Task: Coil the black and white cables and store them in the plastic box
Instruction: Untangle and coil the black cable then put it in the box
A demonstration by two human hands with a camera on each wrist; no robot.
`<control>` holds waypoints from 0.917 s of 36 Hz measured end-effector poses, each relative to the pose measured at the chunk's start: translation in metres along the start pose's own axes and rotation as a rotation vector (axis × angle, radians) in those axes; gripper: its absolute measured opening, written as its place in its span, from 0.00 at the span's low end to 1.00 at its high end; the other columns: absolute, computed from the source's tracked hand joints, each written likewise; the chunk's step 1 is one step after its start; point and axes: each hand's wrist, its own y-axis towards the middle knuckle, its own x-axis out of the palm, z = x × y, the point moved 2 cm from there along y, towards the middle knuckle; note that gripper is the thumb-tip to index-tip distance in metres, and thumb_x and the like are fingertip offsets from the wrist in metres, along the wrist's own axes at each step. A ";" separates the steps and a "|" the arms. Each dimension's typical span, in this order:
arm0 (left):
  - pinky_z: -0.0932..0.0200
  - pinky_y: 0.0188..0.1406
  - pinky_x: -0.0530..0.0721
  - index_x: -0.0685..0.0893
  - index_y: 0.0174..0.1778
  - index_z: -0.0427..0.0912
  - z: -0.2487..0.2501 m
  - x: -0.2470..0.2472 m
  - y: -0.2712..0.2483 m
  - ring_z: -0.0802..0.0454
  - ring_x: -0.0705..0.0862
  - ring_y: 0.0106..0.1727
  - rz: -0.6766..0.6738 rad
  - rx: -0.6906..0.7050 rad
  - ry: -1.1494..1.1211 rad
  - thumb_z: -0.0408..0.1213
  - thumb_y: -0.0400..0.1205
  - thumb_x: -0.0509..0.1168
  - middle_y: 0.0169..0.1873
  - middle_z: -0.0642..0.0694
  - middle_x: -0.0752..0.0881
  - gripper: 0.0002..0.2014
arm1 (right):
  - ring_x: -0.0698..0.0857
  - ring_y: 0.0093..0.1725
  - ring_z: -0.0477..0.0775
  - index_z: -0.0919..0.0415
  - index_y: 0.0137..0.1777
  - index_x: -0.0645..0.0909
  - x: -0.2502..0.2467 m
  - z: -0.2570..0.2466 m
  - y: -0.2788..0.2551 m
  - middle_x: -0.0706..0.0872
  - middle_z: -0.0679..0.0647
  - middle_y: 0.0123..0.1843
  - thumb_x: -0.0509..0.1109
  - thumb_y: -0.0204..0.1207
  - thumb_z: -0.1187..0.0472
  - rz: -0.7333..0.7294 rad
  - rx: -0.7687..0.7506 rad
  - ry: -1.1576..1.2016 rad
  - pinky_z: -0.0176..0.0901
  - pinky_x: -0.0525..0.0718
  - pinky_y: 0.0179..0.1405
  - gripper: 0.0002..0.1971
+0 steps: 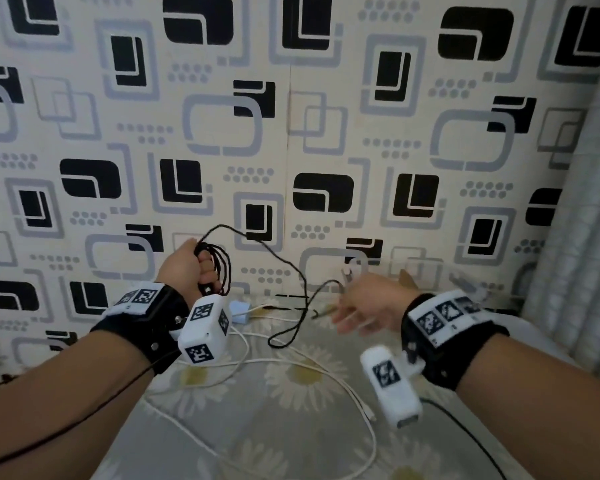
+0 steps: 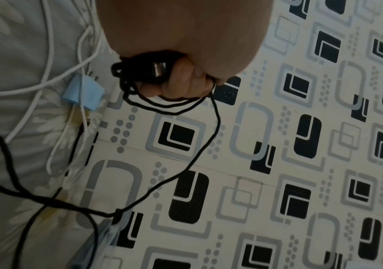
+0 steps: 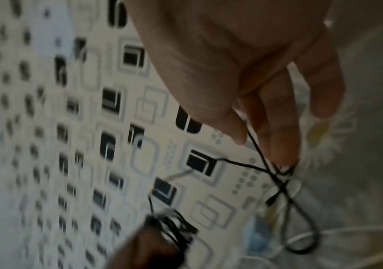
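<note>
A: What are the fingers of the left hand [image 1: 184, 268] doing?

B: They are curled tight round several loops of the black cable [image 1: 222, 268]. In the left wrist view the cable's USB plug [image 2: 159, 69] shows in the fist, tucked against the fingers [image 2: 185, 80], with the loops hanging just below them.

A: And the right hand [image 1: 368, 303]?

B: Its fingers are long and only slightly bent. In the right wrist view the free run of the black cable passes between the thumb and the fingers [image 3: 280, 131], touching their tips. That picture is blurred, so I cannot tell whether they pinch the cable or merely guide it.

A: Where does the cable go between the two hands?

B: From the left fist it rises in an arc, drops across the patterned wall [image 1: 326, 116], dips in a loop onto the bed [image 1: 291, 410], then climbs to the right fingertips. It is thin, dark and kinked.

A: And the white cable [image 1: 326, 370]?

B: It lies loose and uncoiled on the daisy-print sheet, below and between the hands, touched by neither. A small blue adapter [image 1: 238, 311] sits by the wall, just beside the left wrist. A clear plastic box [image 1: 395, 271] shows faintly behind the right hand, against the wall.
</note>
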 end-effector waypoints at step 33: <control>0.64 0.20 0.67 0.66 0.22 0.48 -0.030 0.041 -0.017 0.57 0.56 0.12 -0.465 0.023 -0.282 0.59 0.86 0.51 0.13 0.54 0.57 0.28 | 0.64 0.23 0.44 0.57 0.48 0.79 0.058 0.004 0.073 0.73 0.49 0.28 0.68 0.81 0.60 -0.094 -0.394 0.485 0.34 0.63 0.20 0.02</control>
